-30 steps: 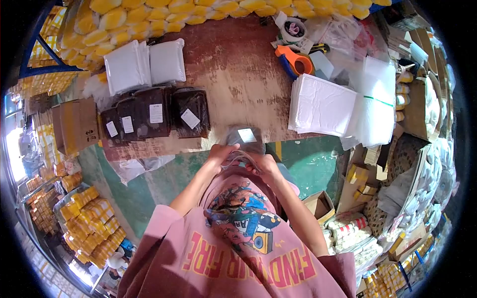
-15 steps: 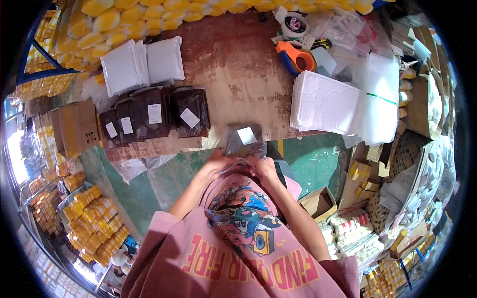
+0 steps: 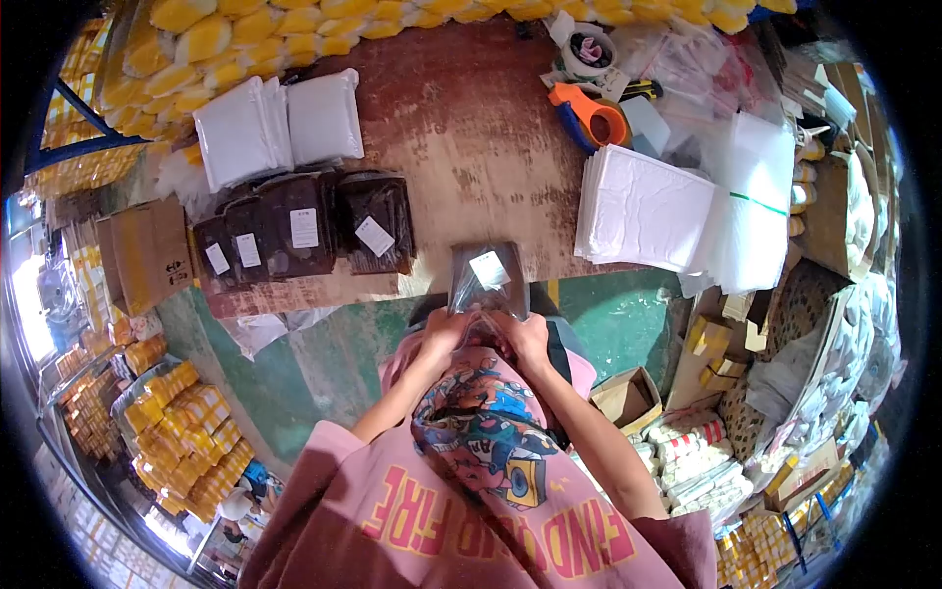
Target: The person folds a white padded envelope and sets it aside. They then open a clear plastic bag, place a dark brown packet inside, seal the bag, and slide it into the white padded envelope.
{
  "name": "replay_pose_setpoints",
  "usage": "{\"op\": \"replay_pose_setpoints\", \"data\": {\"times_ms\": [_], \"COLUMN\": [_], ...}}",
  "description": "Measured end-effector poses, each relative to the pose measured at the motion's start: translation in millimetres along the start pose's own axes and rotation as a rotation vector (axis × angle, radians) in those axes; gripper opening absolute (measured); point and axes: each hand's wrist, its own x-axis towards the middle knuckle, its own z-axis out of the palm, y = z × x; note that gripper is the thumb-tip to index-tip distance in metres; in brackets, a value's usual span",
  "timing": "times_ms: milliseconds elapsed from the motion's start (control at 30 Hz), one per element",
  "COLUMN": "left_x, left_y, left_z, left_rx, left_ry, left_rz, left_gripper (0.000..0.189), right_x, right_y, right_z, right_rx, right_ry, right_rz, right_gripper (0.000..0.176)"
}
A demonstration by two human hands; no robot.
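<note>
At the near edge of the table, a clear plastic bag (image 3: pixel 467 295) holds a dark brown folded item, with a white label (image 3: pixel 489 270) on top. My left hand (image 3: pixel 444 331) is closed on the bag's near left side. On the near right side, my right hand (image 3: pixel 524 337) grips the same bag with its fingers bent in. Both hands are close to my pink shirt, and some fingertips are hidden in the plastic. Similar dark bagged packs (image 3: pixel 306 234) with white labels lie to the left on the table, one pack (image 3: pixel 376 221) standing nearest the bag.
White bagged packs (image 3: pixel 327 116) lie behind the dark ones. On the right are a stack of white sheets (image 3: pixel 643 208), clear plastic sleeves (image 3: pixel 754 201) and an orange tape dispenser (image 3: pixel 592 116). Cardboard boxes (image 3: pixel 147 253) stand at the left; an open carton (image 3: pixel 628 401) is at lower right.
The bag now lies flatter and straighter at the table edge, with more of its dark contents showing. My hands have shifted slightly, the left one to the right.
</note>
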Motion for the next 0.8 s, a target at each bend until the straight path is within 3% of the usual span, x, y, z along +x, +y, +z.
{"op": "replay_pose_setpoints", "data": {"times_ms": [33, 133, 233, 333, 433, 533, 633, 767, 800], "left_x": [-0.3, -1.5, 16.5, 17.0, 9.9, -7.2, -22.5, -16.8, -15.2], "left_y": [0.9, 8.9, -13.5, -10.4, 2.9, 22.4, 39.9, 38.3, 36.7], "left_z": [1.7, 2.9, -1.3, -2.4, -4.6, -1.0, -3.7, -14.8, -18.6], "left_rx": [0.037, 0.317, 0.372, 0.383, 0.217, -0.018, -0.225, 0.01, 0.127], "left_ry": [0.051, 0.174, 0.242, 0.252, 0.068, -0.09, -0.25, -0.208, -0.217], "left_rz": [0.06, -0.003, 0.146, 0.109, 0.033, -0.025, 0.042, 0.109, 0.201], "left_gripper": [0.026, 0.037, 0.066, 0.062, 0.045, 0.024, 0.016, 0.019, 0.027], "right_x": [-0.3, -5.7, 11.1, 8.4, 37.2, -17.2, -15.0, -0.2, -2.4], "right_y": [-1.3, -11.4, 2.7, -6.4, 23.7, -36.3, -33.4, -1.2, -1.7], "right_z": [-0.4, 2.6, 6.8, 8.7, 4.7, -1.3, -8.5, -17.0, -20.1], "right_rx": [-0.02, -0.277, -0.227, -0.201, -0.053, 0.397, 0.327, 0.232, 0.224], "right_ry": [0.01, 0.179, 0.176, 0.175, 0.108, -0.199, -0.242, -0.416, -0.442], "right_rz": [0.011, -0.025, 0.042, 0.119, 0.096, 0.079, 0.088, -0.143, -0.108], "right_gripper": [0.031, 0.042, 0.054, 0.047, 0.036, 0.023, 0.017, 0.017, 0.022]}}
